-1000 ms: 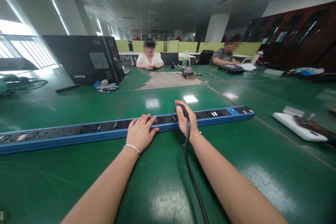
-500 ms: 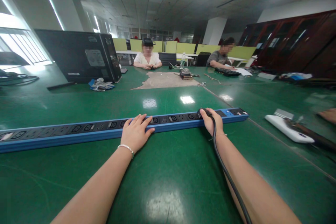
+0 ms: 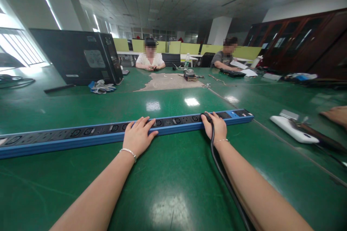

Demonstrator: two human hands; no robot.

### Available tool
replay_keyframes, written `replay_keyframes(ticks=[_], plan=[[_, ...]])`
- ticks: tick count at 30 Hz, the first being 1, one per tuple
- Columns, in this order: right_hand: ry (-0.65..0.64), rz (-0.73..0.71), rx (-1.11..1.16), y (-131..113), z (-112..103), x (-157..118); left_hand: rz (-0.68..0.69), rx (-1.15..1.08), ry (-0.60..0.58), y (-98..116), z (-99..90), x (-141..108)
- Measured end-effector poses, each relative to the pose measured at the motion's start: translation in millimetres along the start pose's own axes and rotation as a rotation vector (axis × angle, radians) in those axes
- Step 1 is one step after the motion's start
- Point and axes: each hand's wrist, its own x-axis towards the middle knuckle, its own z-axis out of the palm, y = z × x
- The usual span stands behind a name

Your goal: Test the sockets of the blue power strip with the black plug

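Head view: right fingers (image 3: 207,129) grip plug (image 3: 207,117) by its presumably rigid body, one o'clock; left fingers (image 3: 137,123) spread on strip (image 3: 173,129).

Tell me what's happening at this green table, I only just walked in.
A person is handling a long blue power strip lying across the green table. Their left hand rests on the strip, fingers spread, while their right hand holds the black plug of a cable against it, toward its right end. Whether the plug is seated in a socket can't be told. Two other people sit farther back.
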Motion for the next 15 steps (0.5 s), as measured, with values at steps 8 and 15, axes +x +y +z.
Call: replay_keyframes(ticks=[8, 15], plan=[[0.013, -0.037, 0.022, 2.4, 0.3, -3.0, -0.005, -0.002, 0.0, -0.3, 0.7, -0.1], [0.014, -0.04, 0.04, 6.7, 2.8, -5.7, -0.004, -0.004, 0.004, 0.5, -0.3, -0.1]])
